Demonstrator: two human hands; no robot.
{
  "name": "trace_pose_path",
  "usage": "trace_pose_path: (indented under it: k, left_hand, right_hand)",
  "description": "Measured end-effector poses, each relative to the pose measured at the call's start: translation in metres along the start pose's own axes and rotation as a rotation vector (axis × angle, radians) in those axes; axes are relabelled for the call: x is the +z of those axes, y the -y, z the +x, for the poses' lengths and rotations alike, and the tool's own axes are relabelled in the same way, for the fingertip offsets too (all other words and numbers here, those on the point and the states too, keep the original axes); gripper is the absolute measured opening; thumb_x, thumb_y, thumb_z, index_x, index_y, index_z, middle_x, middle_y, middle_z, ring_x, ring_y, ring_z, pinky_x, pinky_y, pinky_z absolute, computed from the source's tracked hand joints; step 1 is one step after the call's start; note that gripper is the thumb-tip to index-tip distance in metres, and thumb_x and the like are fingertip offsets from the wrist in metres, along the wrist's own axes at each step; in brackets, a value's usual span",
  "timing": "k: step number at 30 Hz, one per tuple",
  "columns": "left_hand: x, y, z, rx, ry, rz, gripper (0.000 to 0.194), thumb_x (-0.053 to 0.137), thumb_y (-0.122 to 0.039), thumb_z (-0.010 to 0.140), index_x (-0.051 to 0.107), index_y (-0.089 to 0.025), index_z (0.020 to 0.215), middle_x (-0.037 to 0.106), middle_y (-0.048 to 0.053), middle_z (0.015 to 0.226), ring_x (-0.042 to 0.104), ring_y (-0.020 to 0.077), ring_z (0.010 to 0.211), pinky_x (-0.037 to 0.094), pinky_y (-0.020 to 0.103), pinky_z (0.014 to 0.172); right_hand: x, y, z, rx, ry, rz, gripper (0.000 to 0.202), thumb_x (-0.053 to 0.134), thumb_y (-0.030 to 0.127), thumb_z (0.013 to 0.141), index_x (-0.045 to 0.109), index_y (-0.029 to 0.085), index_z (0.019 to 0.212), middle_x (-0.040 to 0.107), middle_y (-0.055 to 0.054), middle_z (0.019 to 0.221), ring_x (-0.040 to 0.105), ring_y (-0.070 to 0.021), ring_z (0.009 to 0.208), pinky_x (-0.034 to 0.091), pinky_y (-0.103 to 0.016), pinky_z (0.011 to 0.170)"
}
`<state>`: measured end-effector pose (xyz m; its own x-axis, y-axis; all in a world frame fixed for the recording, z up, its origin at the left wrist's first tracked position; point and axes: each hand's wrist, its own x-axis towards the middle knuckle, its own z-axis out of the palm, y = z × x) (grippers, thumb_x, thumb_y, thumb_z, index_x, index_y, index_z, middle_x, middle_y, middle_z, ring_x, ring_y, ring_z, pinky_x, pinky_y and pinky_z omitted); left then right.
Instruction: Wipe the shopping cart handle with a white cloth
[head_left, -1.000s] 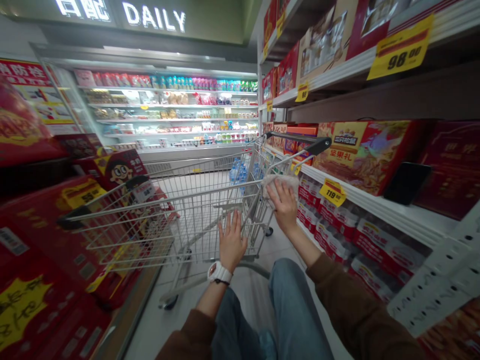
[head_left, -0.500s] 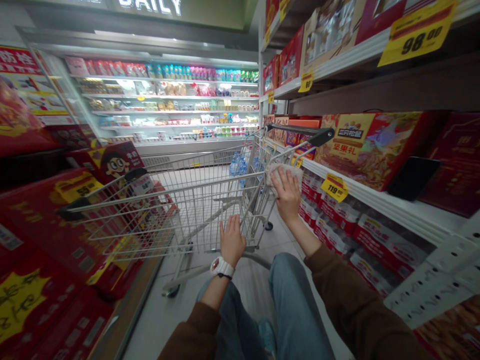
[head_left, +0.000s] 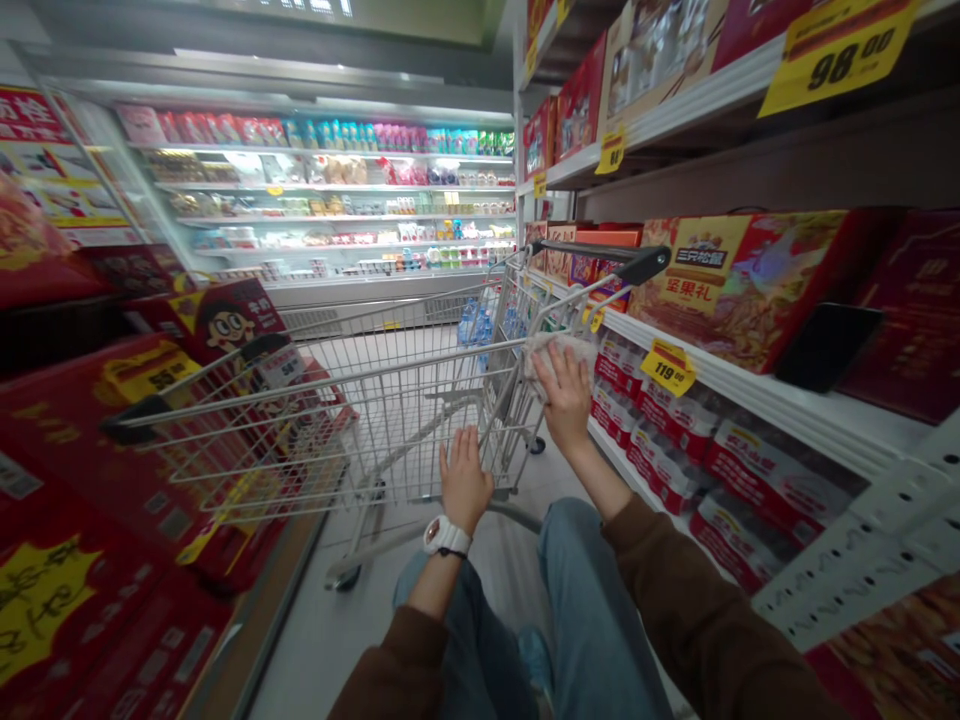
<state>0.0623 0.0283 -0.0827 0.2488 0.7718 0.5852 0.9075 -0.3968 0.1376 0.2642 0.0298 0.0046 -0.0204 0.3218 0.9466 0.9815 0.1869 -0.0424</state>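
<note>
A metal shopping cart point(head_left: 322, 400) stands sideways before me, its black handle point(head_left: 600, 258) toward the right-hand shelf. My right hand point(head_left: 564, 390) has a light greyish-beige cloth point(head_left: 538, 372) under its fingers, at the cart's frame just below the handle. The palm side and the far part of the cloth are hidden. My left hand point(head_left: 465, 480), with a white watch point(head_left: 444, 537) on the wrist, is held near the lower side of the basket with fingers stretched out. It holds nothing; whether it touches the wires I cannot tell.
On the right, a shelf point(head_left: 750, 385) carries gift boxes point(head_left: 739, 285) and a dark phone point(head_left: 829, 345), with bottle packs point(head_left: 765, 470) below. Stacked red cartons point(head_left: 112, 470) stand at left. A lit refrigerated case point(head_left: 337, 290) spans the back. My knees are close to the cart.
My right hand and the cloth have shifted slightly left and down along the cart's frame. My left hand stays nearly in place. The view has tilted down a little.
</note>
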Motion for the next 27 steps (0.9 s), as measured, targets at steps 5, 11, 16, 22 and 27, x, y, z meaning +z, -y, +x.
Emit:
trace_pose_path:
  k: [5,11,16,22,27]
  left_hand:
    - [-0.002,-0.002,-0.001,-0.006,0.008,-0.031,0.077,0.050,-0.016,0.072,0.038,-0.009,0.148,0.045,0.016,0.152,0.036,0.0282,0.146,0.023,0.053,0.121]
    - [-0.009,-0.003,0.001,-0.010,0.041,-0.031,0.076,0.051,-0.018,0.073,0.038,-0.008,0.147,0.046,0.016,0.152,0.036,0.0288,0.146,0.022,0.053,0.122]
    - [-0.013,-0.004,0.003,0.006,0.065,-0.005,0.075,0.049,-0.017,0.074,0.038,-0.009,0.148,0.045,0.015,0.152,0.037,0.0282,0.145,0.020,0.054,0.123]
    - [-0.011,-0.005,0.001,-0.011,0.059,-0.016,0.077,0.050,-0.017,0.073,0.037,-0.007,0.148,0.044,0.016,0.153,0.034,0.0278,0.146,0.020,0.053,0.123]
    - [-0.013,-0.011,0.000,-0.043,0.048,-0.033,0.074,0.050,-0.019,0.074,0.039,-0.007,0.146,0.046,0.016,0.152,0.034,0.0280,0.147,0.020,0.052,0.123]
  right_hand:
    - [0.018,0.005,-0.026,-0.010,0.038,-0.035,0.072,0.039,-0.005,0.083,0.049,0.028,0.145,0.044,-0.004,0.155,0.024,-0.0205,0.150,0.024,-0.049,0.122]
    - [0.020,0.018,-0.074,-0.105,0.221,-0.001,0.059,0.045,0.000,0.089,0.055,0.026,0.141,0.052,-0.009,0.149,0.040,-0.0228,0.143,0.033,-0.047,0.117]
    - [-0.004,0.020,-0.066,-0.140,0.287,0.068,0.064,0.044,-0.004,0.084,0.056,0.025,0.140,0.052,-0.008,0.149,0.040,-0.0225,0.143,0.034,-0.047,0.117]
    - [-0.018,0.016,-0.009,0.006,0.139,0.016,0.074,0.044,-0.005,0.080,0.050,0.031,0.144,0.037,-0.003,0.159,0.020,-0.0248,0.152,0.027,-0.052,0.121]
    - [0.004,0.025,-0.038,0.002,0.197,0.034,0.074,0.045,-0.005,0.080,0.049,0.031,0.145,0.039,-0.006,0.158,0.023,-0.0254,0.151,0.029,-0.053,0.119]
